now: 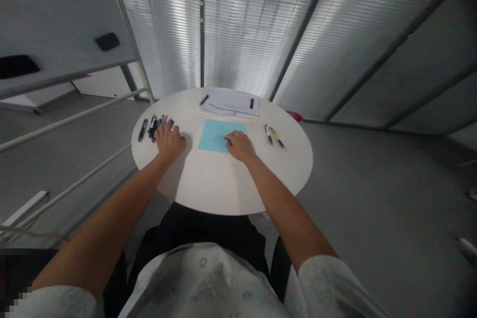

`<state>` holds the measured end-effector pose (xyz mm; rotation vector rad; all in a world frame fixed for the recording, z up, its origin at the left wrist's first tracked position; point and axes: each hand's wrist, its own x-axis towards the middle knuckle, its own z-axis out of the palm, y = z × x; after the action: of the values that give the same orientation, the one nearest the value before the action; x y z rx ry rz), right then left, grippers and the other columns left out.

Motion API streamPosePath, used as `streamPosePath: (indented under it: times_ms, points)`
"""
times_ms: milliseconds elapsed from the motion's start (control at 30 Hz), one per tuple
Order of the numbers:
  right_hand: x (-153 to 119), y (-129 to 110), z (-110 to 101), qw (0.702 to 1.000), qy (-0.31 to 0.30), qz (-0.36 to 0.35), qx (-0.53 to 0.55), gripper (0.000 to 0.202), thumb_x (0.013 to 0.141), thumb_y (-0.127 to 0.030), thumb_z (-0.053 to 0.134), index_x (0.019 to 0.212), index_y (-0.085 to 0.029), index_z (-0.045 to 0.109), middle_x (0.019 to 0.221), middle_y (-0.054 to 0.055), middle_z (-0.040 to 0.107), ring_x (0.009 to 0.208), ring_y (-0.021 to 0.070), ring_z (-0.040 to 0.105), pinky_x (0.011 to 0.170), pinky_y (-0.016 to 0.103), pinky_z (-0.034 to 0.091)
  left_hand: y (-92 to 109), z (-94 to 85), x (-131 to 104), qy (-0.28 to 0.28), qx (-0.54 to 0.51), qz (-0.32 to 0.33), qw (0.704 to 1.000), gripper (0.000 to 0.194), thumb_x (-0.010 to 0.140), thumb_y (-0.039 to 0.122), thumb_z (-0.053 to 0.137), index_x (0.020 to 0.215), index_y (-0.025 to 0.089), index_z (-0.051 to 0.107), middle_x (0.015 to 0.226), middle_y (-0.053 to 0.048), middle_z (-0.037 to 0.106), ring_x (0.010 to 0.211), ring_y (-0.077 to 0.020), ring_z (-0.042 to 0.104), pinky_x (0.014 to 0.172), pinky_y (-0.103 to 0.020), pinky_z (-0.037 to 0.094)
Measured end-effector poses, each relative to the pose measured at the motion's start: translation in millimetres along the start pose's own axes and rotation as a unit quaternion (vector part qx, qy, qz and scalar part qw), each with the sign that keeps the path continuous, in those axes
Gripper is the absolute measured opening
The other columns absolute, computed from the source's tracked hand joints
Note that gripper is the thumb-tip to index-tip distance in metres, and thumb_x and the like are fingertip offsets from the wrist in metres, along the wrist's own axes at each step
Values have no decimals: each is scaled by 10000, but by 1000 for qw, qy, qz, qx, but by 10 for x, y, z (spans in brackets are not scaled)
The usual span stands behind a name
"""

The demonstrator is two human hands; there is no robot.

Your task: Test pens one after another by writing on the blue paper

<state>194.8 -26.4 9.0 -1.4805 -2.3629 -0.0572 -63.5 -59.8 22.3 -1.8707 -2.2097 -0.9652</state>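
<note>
My left hand reaches over a cluster of pens at the table's left side. Its fingers are spread with the thumb apart, and the fingertips are at the nearest pens; a firm hold on any of them does not show. On a light blue sheet of paper with faint marks rests my right hand. Its fingers are curled together, with a small dark thing at the tips that is too small to name. A separate dark pen lies left of the cluster.
The round white table has a stack of papers at the back, with a dark pen on it. To the right lie a white-and-black pen and a yellow pen. A pale metal frame stands close on the left.
</note>
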Motion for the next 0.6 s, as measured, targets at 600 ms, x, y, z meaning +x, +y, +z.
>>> streamPosePath:
  times_ms: [600]
  points:
    - [11, 8, 22, 1000, 12, 4, -7, 325, 890, -205, 475, 1136, -224, 687, 1109, 93, 628, 1056, 251, 499, 929, 381, 389, -3, -2, -99, 24, -44, -145, 988, 603, 751, 245, 504, 1326, 65, 477, 1455, -297, 348, 1389, -476, 194, 1038, -691, 139]
